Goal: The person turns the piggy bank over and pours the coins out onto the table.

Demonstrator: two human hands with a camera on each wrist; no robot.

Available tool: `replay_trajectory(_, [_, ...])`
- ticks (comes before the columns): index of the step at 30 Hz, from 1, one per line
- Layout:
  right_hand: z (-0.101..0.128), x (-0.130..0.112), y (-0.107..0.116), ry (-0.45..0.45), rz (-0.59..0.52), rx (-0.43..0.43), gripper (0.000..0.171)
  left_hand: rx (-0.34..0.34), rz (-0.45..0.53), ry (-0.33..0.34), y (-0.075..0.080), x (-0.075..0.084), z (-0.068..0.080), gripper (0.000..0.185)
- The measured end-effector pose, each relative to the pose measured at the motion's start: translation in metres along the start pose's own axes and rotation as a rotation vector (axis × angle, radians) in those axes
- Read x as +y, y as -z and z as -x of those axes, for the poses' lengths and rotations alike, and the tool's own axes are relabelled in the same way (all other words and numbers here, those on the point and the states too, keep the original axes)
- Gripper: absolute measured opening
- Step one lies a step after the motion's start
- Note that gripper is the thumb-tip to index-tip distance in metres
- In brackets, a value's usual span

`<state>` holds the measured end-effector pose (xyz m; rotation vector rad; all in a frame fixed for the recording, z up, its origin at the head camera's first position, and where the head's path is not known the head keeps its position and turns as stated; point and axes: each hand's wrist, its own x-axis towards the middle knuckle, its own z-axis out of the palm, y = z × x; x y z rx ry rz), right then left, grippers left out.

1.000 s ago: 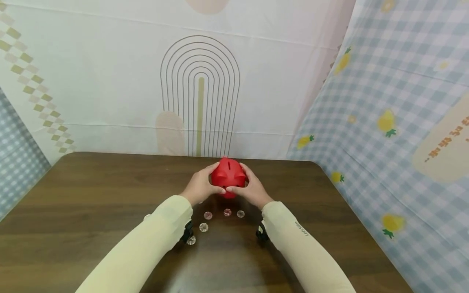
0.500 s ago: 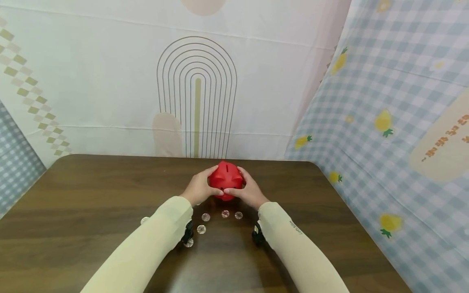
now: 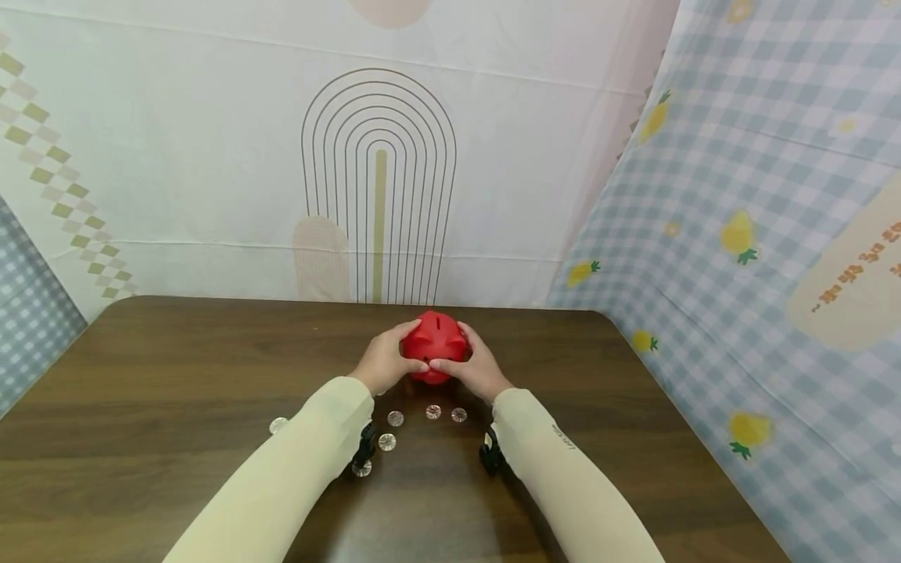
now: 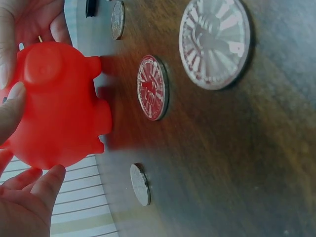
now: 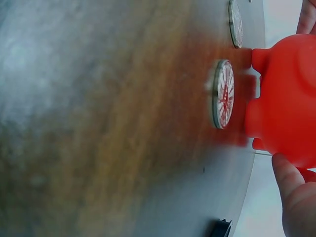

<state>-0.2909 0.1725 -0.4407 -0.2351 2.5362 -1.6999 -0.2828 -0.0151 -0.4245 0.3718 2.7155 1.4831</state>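
A red piggy bank (image 3: 434, 338) with a coin slot in its top stands between both hands near the table's back edge. My left hand (image 3: 383, 360) grips its left side, and my right hand (image 3: 482, 367) grips the right. The thumbs meet at the front over the pig's face, while the other fingers curve round the sides. In the left wrist view, the pig's feet (image 4: 102, 117) are close over the table beside their red reflection. Nearest the bank lie a reddish-looking coin (image 3: 433, 411) and a silvery coin (image 3: 458, 414).
Several more coins, such as one coin (image 3: 387, 442) and another coin (image 3: 278, 424), lie flat near the left forearm. The dark wooden table (image 3: 176, 352) ends at a white patterned cloth (image 3: 507, 172). A blue checked cloth (image 3: 704, 258) hangs at the right.
The piggy bank, held in both hands, has come slightly lower and nearer in the head view. That view has itself shifted a little. The grip looks the same.
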Motion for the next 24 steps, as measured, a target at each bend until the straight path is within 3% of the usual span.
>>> replay_trajectory(9, [-0.0009, -0.0021, 0.0004, -0.037, 0.028, -0.001, 0.086, -0.016, 0.001, -0.005, -0.0006, -0.0023, -0.0018, 0.078])
replay_trajectory(18, [-0.0022, -0.0014, 0.0028, -0.050, 0.054, -0.020, 0.088, -0.057, -0.085, -0.049, -0.0044, -0.0051, -0.0055, 0.078])
replay_trajectory(24, [-0.0022, -0.0045, 0.0045, -0.058, 0.119, -0.024, 0.094, -0.064, -0.087, -0.031, 0.0046, -0.0051, -0.0010, 0.083])
